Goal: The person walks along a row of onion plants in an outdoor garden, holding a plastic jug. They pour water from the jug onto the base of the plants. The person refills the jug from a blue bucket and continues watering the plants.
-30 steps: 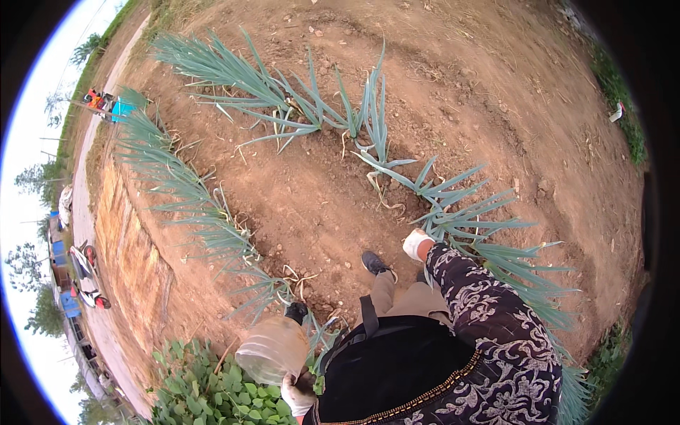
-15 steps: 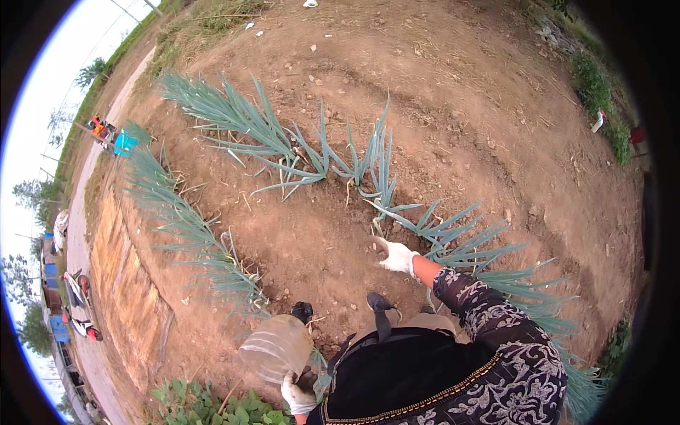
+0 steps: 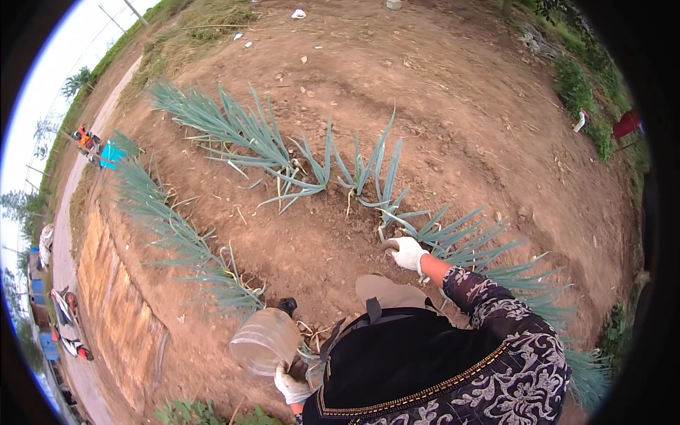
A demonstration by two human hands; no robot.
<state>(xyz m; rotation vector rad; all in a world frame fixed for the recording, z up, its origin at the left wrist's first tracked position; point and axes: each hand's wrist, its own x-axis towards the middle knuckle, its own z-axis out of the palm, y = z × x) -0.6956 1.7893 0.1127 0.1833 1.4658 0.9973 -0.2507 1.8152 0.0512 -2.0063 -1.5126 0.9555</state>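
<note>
My left hand (image 3: 292, 382), in a white glove with dark fingers, grips the rim of a translucent plastic tub (image 3: 263, 341) beside my left leg. The tub is tilted, and its contents cannot be made out. My right hand (image 3: 406, 253), in a white glove too, reaches low over the soil at the near side of the green onion row (image 3: 386, 202). Its fingers are drawn together close to the pale base of one plant. Whatever may be between the fingertips is too small to make out.
Another green onion row (image 3: 180, 219) runs along my left. Beyond it lie a tan sheet-like patch (image 3: 117, 290) and a path (image 3: 65, 234) with a parked motorbike (image 3: 69, 322). A blue container (image 3: 111, 155) stands far left. Leafy plants (image 3: 191, 413) grow at the lower edge.
My body has bent lower, and a knee now covers the shoe seen before. My right hand has shifted slightly right, closer under the onion leaves. The tub has tipped in my left hand.
</note>
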